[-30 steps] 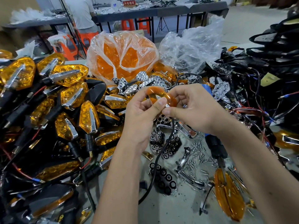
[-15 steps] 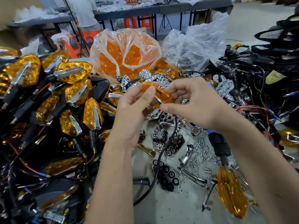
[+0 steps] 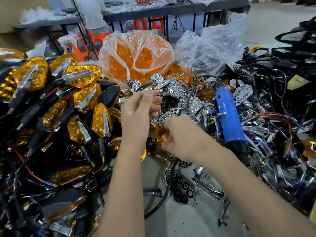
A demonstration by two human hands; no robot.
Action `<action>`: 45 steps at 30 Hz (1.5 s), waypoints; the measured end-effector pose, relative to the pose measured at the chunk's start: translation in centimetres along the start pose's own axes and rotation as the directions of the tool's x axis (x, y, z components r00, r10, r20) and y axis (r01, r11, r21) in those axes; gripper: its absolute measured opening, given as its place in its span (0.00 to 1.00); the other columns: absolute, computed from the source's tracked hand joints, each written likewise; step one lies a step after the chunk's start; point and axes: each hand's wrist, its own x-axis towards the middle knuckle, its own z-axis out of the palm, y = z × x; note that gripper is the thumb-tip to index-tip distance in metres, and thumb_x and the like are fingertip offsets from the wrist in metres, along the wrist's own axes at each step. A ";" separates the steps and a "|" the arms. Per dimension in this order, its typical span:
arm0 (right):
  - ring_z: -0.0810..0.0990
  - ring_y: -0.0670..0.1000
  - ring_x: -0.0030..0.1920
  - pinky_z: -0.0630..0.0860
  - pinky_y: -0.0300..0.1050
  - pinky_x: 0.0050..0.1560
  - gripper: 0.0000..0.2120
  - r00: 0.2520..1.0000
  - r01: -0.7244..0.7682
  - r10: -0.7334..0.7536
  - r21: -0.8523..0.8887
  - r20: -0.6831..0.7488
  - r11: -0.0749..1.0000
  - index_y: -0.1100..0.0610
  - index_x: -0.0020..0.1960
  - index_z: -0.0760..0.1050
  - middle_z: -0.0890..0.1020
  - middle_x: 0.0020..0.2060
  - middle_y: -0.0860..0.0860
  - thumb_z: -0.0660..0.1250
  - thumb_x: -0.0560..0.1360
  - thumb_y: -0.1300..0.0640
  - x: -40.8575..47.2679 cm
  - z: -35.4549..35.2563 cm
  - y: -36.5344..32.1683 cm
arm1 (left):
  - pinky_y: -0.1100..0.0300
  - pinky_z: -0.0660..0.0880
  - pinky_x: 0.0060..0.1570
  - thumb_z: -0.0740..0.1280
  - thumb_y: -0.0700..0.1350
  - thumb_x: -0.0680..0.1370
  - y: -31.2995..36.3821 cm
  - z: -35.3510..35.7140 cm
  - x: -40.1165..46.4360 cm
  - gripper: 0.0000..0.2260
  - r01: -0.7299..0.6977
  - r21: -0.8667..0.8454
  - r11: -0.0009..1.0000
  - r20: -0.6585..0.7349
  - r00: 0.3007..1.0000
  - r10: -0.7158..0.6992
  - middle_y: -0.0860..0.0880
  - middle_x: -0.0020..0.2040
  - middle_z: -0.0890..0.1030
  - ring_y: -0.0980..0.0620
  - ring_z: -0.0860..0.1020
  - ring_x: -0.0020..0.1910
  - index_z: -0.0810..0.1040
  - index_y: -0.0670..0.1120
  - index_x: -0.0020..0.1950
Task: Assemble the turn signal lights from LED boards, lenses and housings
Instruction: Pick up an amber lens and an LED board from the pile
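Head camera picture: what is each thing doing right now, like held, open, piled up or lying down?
Left hand: fingers loosely curled, holds nothing clear.
Right hand: grips an amber lens.
Orange bag: tied shut, full of lenses.
Clear bag: open, crumpled.
Finished lights: piled up.
Blue screwdriver: lying down.

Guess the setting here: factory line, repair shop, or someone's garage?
Most likely a small factory assembly bench. A heap of finished amber turn signals lies on the left, a bag of amber lenses and loose chrome reflectors sit ahead, and more part-laden tables with another worker stand behind.
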 end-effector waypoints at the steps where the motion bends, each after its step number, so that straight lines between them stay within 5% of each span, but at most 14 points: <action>1: 0.82 0.55 0.37 0.83 0.51 0.43 0.09 0.999 -0.040 0.040 -0.014 0.018 0.999 0.57 0.44 0.81 0.82 0.36 0.53 0.78 0.73 0.52 -0.1 -0.4 0.1 | 0.57 0.80 0.43 0.65 0.51 0.83 0.0 0.0 0.0 0.12 0.007 -0.005 1.000 -0.006 1.000 -0.007 0.45 0.49 0.87 0.49 0.83 0.44 0.86 0.47 0.54; 8: 0.81 0.55 0.32 0.84 0.52 0.40 0.18 0.982 -0.156 0.167 -0.119 0.087 0.981 0.63 0.45 0.85 0.86 0.37 0.57 0.82 0.70 0.48 -0.5 -2.7 0.8 | 0.59 0.78 0.40 0.64 0.47 0.86 0.2 0.3 -0.3 0.11 0.028 -0.005 1.000 -0.049 0.998 -0.028 0.45 0.46 0.87 0.50 0.83 0.41 0.85 0.44 0.54; 12: 0.83 0.50 0.25 0.78 0.42 0.25 0.17 0.977 -0.171 0.151 0.131 0.148 0.977 0.61 0.42 0.83 0.86 0.33 0.57 0.75 0.78 0.47 -0.7 -2.7 0.8 | 0.57 0.78 0.41 0.64 0.47 0.85 0.2 0.5 -0.3 0.11 0.029 0.008 1.000 -0.057 0.998 -0.028 0.46 0.45 0.87 0.50 0.83 0.40 0.85 0.45 0.53; 14: 0.84 0.51 0.28 0.84 0.47 0.33 0.14 0.988 -0.143 0.131 0.186 0.077 0.972 0.57 0.43 0.84 0.86 0.35 0.54 0.71 0.81 0.49 -0.5 -3.0 1.1 | 0.57 0.79 0.41 0.65 0.46 0.85 0.2 0.5 -0.3 0.10 0.024 0.033 0.999 -0.064 0.998 -0.021 0.47 0.45 0.87 0.51 0.83 0.39 0.85 0.46 0.52; 19: 0.80 0.42 0.36 0.72 0.33 0.35 0.04 0.979 -0.069 0.096 0.152 -0.178 0.986 0.47 0.50 0.86 0.83 0.37 0.43 0.73 0.80 0.54 -0.2 -3.1 2.2 | 0.64 0.78 0.36 0.66 0.45 0.84 0.1 0.8 -0.3 0.09 0.022 0.051 0.998 -0.090 0.996 -0.017 0.48 0.41 0.86 0.53 0.82 0.37 0.85 0.47 0.50; 26: 0.83 0.54 0.37 0.83 0.52 0.43 0.09 0.997 -0.073 0.073 -0.014 0.013 0.997 0.56 0.51 0.85 0.83 0.37 0.53 0.76 0.75 0.52 -0.1 -1.8 1.8 | 0.65 0.76 0.34 0.65 0.43 0.84 -0.4 2.3 -0.8 0.10 0.064 0.041 0.997 -0.129 0.990 -0.059 0.49 0.39 0.86 0.53 0.81 0.35 0.84 0.46 0.47; 29: 0.82 0.55 0.34 0.83 0.52 0.39 0.06 0.998 -0.060 0.060 -0.006 0.013 0.998 0.59 0.48 0.84 0.82 0.36 0.54 0.74 0.75 0.56 -0.3 -1.8 1.8 | 0.59 0.78 0.38 0.65 0.44 0.83 -0.6 3.0 -1.0 0.10 0.077 0.055 0.995 -0.104 0.992 -0.071 0.48 0.39 0.86 0.53 0.81 0.35 0.84 0.47 0.47; 33: 0.74 0.45 0.25 0.68 0.36 0.25 0.13 0.997 -0.038 0.043 0.074 -0.064 0.997 0.51 0.34 0.77 0.78 0.27 0.48 0.74 0.75 0.57 -0.3 -3.5 2.6 | 0.53 0.81 0.40 0.66 0.46 0.81 -0.3 4.1 -1.5 0.10 0.072 0.041 0.997 -0.084 0.994 -0.069 0.48 0.39 0.86 0.50 0.84 0.38 0.85 0.49 0.44; 40: 0.79 0.48 0.32 0.76 0.43 0.36 0.02 0.959 -0.100 0.143 0.181 -0.245 0.978 0.51 0.45 0.86 0.84 0.34 0.50 0.76 0.76 0.54 -1.8 -8.5 6.4 | 0.49 0.80 0.42 0.66 0.51 0.78 0.8 7.9 -2.7 0.10 0.022 0.095 0.995 0.008 1.000 -0.022 0.50 0.40 0.86 0.52 0.82 0.38 0.84 0.50 0.42; 45: 0.80 0.51 0.39 0.72 0.41 0.43 0.05 0.848 -0.294 0.303 0.088 -0.435 0.952 0.48 0.40 0.83 0.81 0.33 0.47 0.76 0.75 0.54 -2.4 -11.5 11.7 | 0.47 0.81 0.44 0.68 0.43 0.80 0.4 13.1 -2.6 0.08 0.095 0.148 0.984 0.106 0.988 -0.111 0.48 0.39 0.86 0.49 0.82 0.38 0.83 0.46 0.42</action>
